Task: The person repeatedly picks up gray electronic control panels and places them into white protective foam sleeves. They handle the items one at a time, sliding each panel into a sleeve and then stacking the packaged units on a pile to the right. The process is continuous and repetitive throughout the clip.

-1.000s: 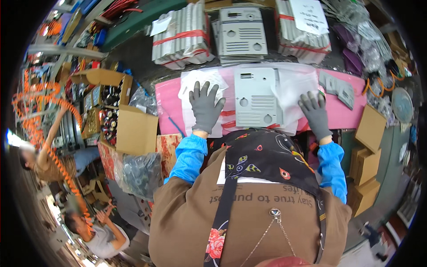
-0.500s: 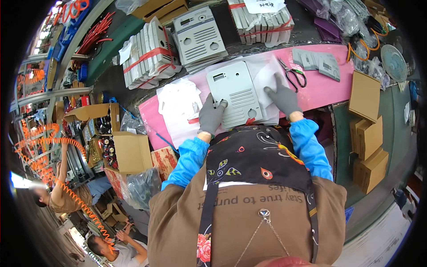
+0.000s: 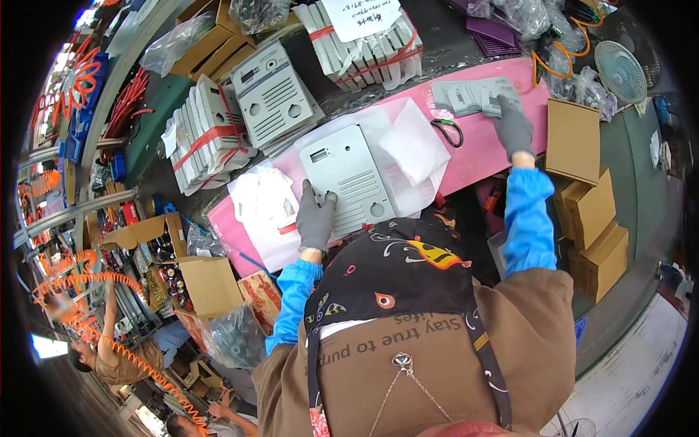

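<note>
- The pink table (image 3: pixel 502 142) runs across the upper middle of the frame; the grey panel (image 3: pixel 348 178) lies on it at centre, on a clear plastic bag (image 3: pixel 408 146).
- Left hand (image 3: pixel 315 218), gloved, presses flat and spread on the panel's lower left corner.
- Right hand (image 3: pixel 513 130), upper right, rests on small grey plates (image 3: pixel 470 95); its grip cannot be told.
- With only one hand steadying it, the panel could slide on the slick bag.

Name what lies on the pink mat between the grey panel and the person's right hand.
Head view: a white folded bag and scissors lie between grey panel and right hand.
</note>
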Available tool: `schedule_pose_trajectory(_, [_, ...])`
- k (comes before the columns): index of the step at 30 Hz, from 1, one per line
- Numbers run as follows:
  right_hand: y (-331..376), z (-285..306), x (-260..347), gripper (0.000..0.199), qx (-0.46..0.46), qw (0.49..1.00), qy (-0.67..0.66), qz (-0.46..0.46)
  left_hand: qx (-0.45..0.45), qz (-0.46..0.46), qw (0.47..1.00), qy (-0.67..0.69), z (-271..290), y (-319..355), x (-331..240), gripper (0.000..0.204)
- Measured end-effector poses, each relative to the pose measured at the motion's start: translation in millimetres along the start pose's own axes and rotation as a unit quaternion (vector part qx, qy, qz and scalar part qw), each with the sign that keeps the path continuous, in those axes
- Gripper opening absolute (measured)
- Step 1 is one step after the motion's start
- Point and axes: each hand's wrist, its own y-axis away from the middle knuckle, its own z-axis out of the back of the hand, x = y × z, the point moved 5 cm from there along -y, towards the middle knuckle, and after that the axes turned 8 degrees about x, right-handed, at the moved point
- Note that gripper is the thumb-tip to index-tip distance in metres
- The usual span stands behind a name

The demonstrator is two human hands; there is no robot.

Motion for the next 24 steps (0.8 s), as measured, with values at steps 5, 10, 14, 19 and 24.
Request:
schedule_pose_trajectory(5, [-28.4,-29.7,-13.8,0.076,-0.033,0.984,0.105,0.137,0.004,0.019,0.996,0.092,-0.1,1.9,3.2,0.082])
schedule_pose_trajectory(10, [-36.7,-52.5,-45.0,0.071,0.038,0.971,-0.049,0.232,-0.001,-0.005,0.989,0.147,-2.3,3.3,12.0,0.082])
schedule_pose_trajectory(14, [-52.1,-69.3,-84.2,0.064,0.131,0.942,-0.227,0.209,0.058,-0.02,0.981,0.186,9.5,9.8,-22.7,0.082])
schedule_pose_trajectory(19, [-15.0,29.5,-53.2,0.051,-0.068,0.998,0.005,-0.018,0.049,0.01,0.985,0.166,11.6,13.4,0.8,0.085])
schedule_pose_trajectory(24, [115.9,146.4,60.2,0.032,-0.433,0.85,-0.243,0.178,0.047,-0.043,0.967,0.245,7.0,1.6,32.9,0.086])
